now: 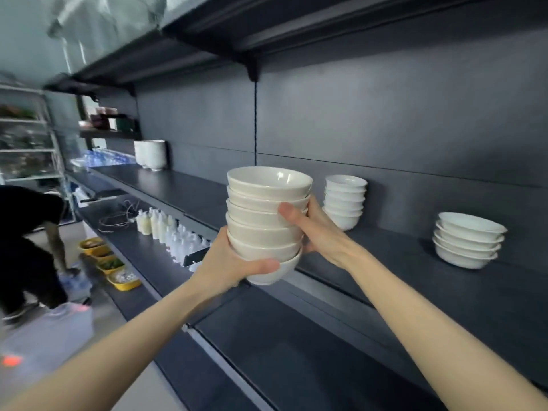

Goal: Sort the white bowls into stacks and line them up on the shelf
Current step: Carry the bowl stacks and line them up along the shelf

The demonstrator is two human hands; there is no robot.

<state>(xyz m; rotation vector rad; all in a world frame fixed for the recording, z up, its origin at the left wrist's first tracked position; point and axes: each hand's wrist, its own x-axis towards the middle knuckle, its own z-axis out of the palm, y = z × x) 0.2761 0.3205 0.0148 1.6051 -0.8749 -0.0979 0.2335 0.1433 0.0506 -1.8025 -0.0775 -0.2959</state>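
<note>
You are holding a stack of white bowls (pixel 267 221) in the middle of the frame, raised in front of the front lip of the dark shelf (pixel 415 262). Your left hand (pixel 234 262) cups the bottom bowl from the lower left, with its thumb curled across the front. Your right hand (pixel 314 229) clamps the stack's right side higher up, with its thumb pressed over the rims. Both hands are closed on the stack.

Just right of your right hand, a small stack (pixel 345 201) stands near the back wall, partly hidden by that hand. Further right and well apart from it, a wide stack (pixel 468 240) sits mid-shelf, and a strip of dark shelf top shows between the two. Left of the held bowls, the shelf top runs back to a far stack (pixel 149 154) in the upper left of the frame.

An upper shelf (pixel 237 40) overhangs well above the top bowl's rim. Below, the lower shelf (pixel 296 351) juts out under your forearms and carries white bottles (pixel 172 232) at centre left. Yellow trays (pixel 118 271) lie on the floor beside it, and a person in black (pixel 26 232) bends down at the left edge.
</note>
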